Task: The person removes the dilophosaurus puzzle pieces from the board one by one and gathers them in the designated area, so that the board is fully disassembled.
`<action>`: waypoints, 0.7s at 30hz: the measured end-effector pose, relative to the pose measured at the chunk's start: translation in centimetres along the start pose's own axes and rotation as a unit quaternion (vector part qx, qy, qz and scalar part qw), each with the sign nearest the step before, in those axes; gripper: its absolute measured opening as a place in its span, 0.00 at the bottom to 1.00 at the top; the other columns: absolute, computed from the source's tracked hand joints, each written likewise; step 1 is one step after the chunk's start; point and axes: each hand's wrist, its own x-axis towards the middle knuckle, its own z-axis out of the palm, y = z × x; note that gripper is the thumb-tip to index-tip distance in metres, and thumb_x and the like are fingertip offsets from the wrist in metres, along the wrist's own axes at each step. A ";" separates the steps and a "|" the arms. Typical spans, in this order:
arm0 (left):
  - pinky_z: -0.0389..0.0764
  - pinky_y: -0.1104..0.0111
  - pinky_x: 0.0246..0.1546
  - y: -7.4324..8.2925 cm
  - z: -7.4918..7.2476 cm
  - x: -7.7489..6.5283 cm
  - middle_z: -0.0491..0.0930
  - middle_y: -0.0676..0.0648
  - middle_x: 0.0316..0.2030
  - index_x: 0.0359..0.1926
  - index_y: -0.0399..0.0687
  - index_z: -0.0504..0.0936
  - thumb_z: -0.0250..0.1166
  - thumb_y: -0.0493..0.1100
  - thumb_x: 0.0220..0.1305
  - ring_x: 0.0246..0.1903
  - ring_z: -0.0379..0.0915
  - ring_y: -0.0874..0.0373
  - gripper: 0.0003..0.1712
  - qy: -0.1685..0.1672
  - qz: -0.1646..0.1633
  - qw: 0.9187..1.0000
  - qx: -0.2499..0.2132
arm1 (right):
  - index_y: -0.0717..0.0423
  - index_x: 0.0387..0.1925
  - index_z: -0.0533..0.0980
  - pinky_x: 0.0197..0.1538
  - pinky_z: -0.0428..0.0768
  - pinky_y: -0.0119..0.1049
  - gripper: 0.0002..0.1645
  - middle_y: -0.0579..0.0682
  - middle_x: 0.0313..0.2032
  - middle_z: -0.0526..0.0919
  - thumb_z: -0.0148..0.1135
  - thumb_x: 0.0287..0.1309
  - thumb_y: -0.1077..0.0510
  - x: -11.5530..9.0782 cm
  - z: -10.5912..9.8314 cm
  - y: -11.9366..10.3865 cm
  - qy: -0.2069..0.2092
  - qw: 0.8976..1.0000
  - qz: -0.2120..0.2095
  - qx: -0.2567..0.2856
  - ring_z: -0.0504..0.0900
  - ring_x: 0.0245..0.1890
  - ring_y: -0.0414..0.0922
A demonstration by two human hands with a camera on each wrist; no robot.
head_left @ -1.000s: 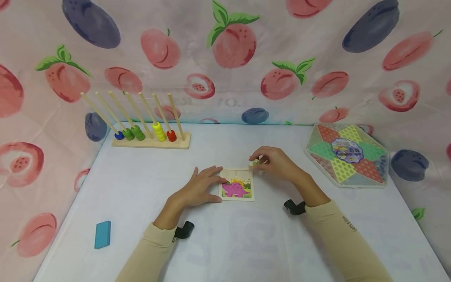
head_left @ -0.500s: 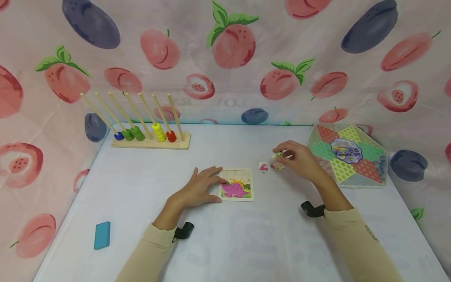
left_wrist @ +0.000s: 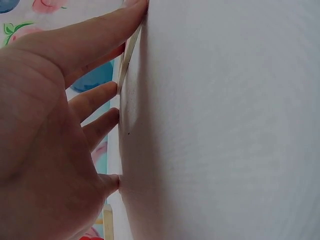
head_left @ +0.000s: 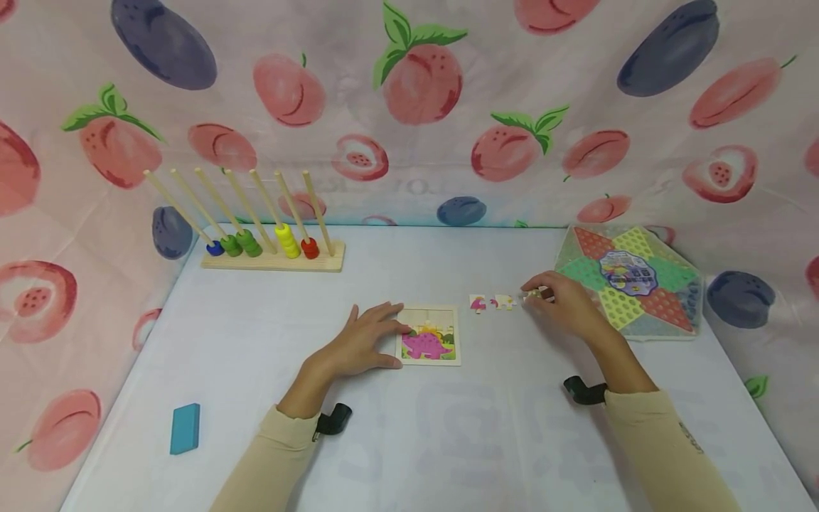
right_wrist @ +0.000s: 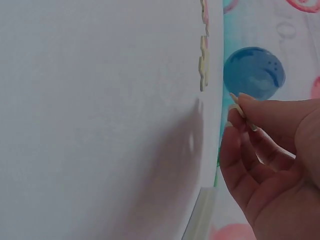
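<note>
Your left hand (head_left: 366,341) rests, fingers spread, against the left edge of the dinosaur puzzle (head_left: 430,317), which lies flat on the table (head_left: 448,434). Your right hand (head_left: 566,304) pinches a small piece (head_left: 534,293) just beside two loose pieces (head_left: 504,302), to the right of the puzzle.

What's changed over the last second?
The right hand moved right, away from the puzzle frame, and pinches a puzzle piece. Two pieces now lie side by side on the table, apparently let go. The left hand stayed touching the frame; the bead rack stayed put.
</note>
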 end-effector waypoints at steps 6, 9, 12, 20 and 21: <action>0.36 0.29 0.75 -0.1 0.0 0.0 0.59 0.46 0.79 0.64 0.57 0.80 0.77 0.52 0.57 0.81 0.46 0.43 0.33 0.003 0.004 1.000 0.001 | 0.58 0.47 0.84 0.46 0.82 0.42 0.12 0.62 0.50 0.83 0.69 0.62 0.60 0.0 0.6 0.7 0.002 0.999 0.042 -0.024 0.85 0.44 0.55; 0.36 0.29 0.76 -0.1 0.0 0.0 0.59 0.46 0.79 0.64 0.57 0.80 0.77 0.52 0.57 0.81 0.46 0.43 0.33 0.004 0.004 1.000 0.001 | 0.58 0.47 0.85 0.43 0.78 0.36 0.13 0.62 0.49 0.84 0.70 0.62 0.58 0.1 0.9 1.1 0.003 0.998 0.054 -0.038 0.83 0.43 0.53; 0.36 0.29 0.76 -0.1 0.0 0.0 0.59 0.46 0.79 0.64 0.57 0.80 0.77 0.52 0.57 0.81 0.46 0.43 0.33 0.005 0.004 1.000 0.000 | 0.58 0.47 0.85 0.42 0.78 0.35 0.13 0.62 0.48 0.84 0.69 0.62 0.59 0.3 1.1 1.2 0.002 0.997 0.058 -0.051 0.83 0.43 0.53; 0.35 0.31 0.77 -0.3 0.1 0.0 0.58 0.47 0.80 0.65 0.59 0.80 0.76 0.53 0.58 0.82 0.45 0.44 0.33 0.002 0.001 1.000 0.001 | 0.59 0.48 0.84 0.38 0.76 0.32 0.14 0.62 0.49 0.84 0.69 0.62 0.57 0.6 0.8 0.5 -0.015 0.994 0.096 -0.050 0.82 0.43 0.53; 0.34 0.31 0.77 -0.3 0.1 0.0 0.58 0.48 0.80 0.65 0.59 0.80 0.76 0.54 0.58 0.82 0.45 0.45 0.33 0.001 -0.001 1.000 0.002 | 0.59 0.48 0.84 0.37 0.76 0.31 0.15 0.62 0.48 0.84 0.69 0.62 0.56 0.6 0.8 0.4 -0.018 0.994 0.100 -0.048 0.82 0.42 0.53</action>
